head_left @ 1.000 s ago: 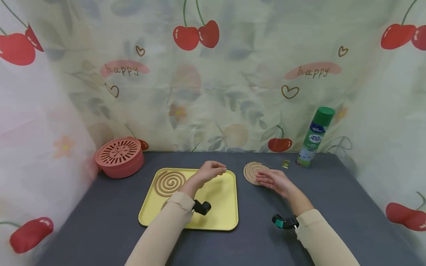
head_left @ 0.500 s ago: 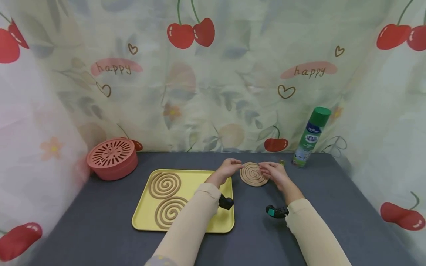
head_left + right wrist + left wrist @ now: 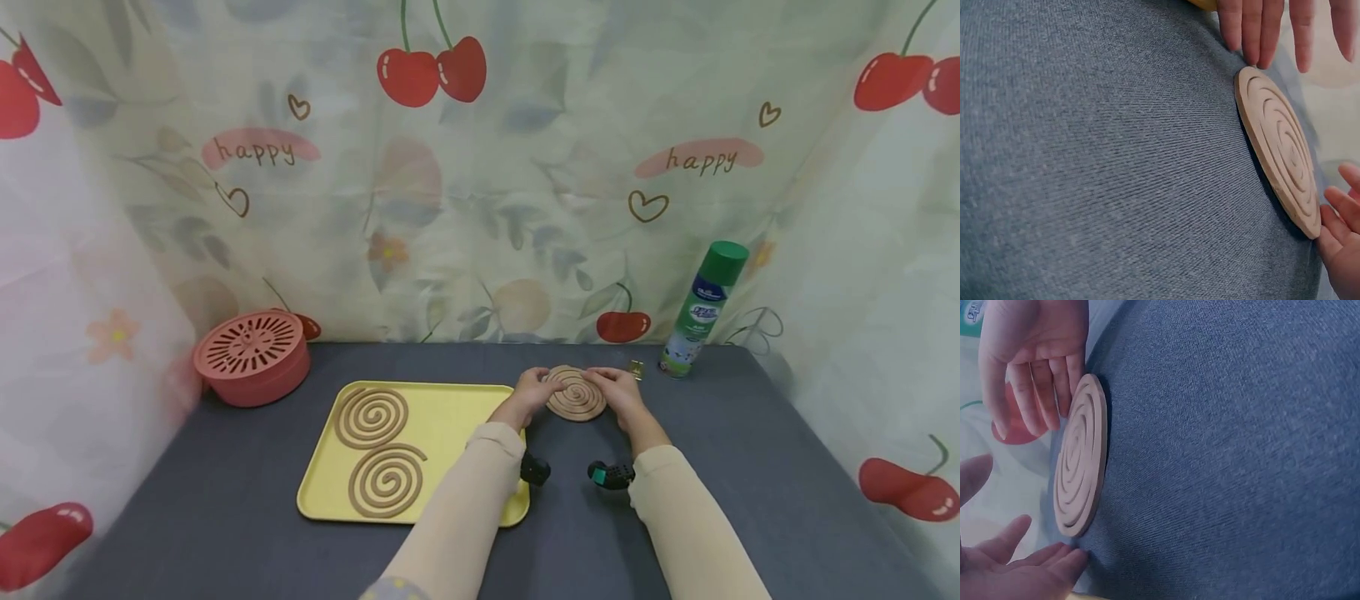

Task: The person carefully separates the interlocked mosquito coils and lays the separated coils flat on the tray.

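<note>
A tightly wound mosquito coil (image 3: 577,398) lies flat on the dark tabletop, right of the yellow tray. My left hand (image 3: 527,396) is at its left edge, and my right hand (image 3: 621,396) is at its upper right edge. Seen from the left wrist, the coil (image 3: 1080,456) has the left fingers (image 3: 1075,562) just short of its near end, loosely extended. In the right wrist view the right fingertips (image 3: 1329,219) are right at the rim, fingers relaxed. Two looser spiral coils, one behind (image 3: 372,418) and one in front (image 3: 386,480), rest on the tray.
The yellow tray (image 3: 457,433) reaches under my left forearm. A pink round box with a slotted lid (image 3: 253,358) stands at the back left. At the back right are a green spray can (image 3: 702,312) and a small gold-coloured metal piece (image 3: 637,369). Printed cloth encloses the table's back and sides.
My left hand has moved right from over the tray to the coil's left edge. My right hand has shifted slightly, from over the coil to its upper right edge.
</note>
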The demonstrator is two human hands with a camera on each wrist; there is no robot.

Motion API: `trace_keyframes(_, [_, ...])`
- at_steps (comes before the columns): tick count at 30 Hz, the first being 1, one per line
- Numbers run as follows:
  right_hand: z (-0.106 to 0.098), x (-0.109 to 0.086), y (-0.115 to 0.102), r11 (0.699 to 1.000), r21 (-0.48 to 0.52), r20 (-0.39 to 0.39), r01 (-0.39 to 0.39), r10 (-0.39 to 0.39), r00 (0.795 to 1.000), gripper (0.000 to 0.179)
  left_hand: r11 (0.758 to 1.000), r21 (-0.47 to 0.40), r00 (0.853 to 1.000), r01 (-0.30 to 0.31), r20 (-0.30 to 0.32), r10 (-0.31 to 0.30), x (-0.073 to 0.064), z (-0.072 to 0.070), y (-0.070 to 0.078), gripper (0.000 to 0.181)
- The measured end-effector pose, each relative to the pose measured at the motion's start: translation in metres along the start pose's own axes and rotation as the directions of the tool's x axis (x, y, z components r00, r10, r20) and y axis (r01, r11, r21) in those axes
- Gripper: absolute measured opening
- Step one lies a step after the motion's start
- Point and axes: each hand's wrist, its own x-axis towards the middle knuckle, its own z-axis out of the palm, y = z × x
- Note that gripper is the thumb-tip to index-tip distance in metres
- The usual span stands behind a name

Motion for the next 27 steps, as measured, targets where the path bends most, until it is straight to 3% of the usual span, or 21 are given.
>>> trace_keyframes(9, [0.000, -0.001, 0.003, 0.995, 0.087, -0.020, -0.037, 0.039, 0.999, 0.047, 0.997, -0.078, 0.996, 0.012, -0.085, -0.018, -0.002, 0.007, -0.002, 0.040])
trace_keyframes(14, [-0.001, -0.003, 0.007, 0.987, 0.157, -0.006, -0.041, 0.043, 0.999, 0.045, 0.994, -0.112, 0.995, 0.008, -0.101, -0.020, -0.006, 0.011, -0.002, 0.040])
trace_keyframes(22, [-0.003, -0.009, 0.010, 0.985, 0.166, 0.009, -0.035, 0.034, 0.999, 0.046, 0.993, -0.120, 0.987, 0.009, -0.157, -0.028, -0.012, 0.013, -0.002, 0.046])
trace_keyframes(27, [-0.004, -0.012, 0.013, 0.985, 0.172, 0.010, -0.036, 0.035, 0.999, 0.046, 0.986, -0.167, 0.990, 0.003, -0.135, -0.026, -0.011, 0.014, -0.005, 0.045])
